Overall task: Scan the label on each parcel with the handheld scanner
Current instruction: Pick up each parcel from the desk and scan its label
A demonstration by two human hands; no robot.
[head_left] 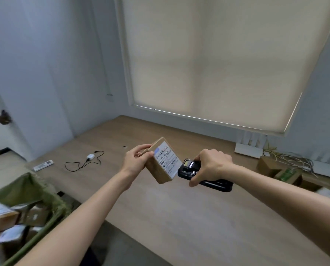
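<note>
Head view, centre of frame. Right hand wraps over the top of the black scanner, fingers curled round its body, thumb underneath. Scanner's long axis runs lower right to upper left; its head end sits just beside the lower right edge of the label. Left hand pinches the small cardboard box by its upper left side, fingers curled on the edge, holding it clear of the desk and tilted so the white label faces up and toward the right hand. Box lies left of the scanner, nearly touching it; whether they touch cannot be told. Label's barcode strip is at its top, farther from the scanner head than the lower text.

Judgement: scan is at the aiming stage; the scanner head likely needs to angle toward the upper part of the label.

Outward: green bag with more boxes at lower left; other boxes at right edge; charger and cable on the desk at left.
</note>
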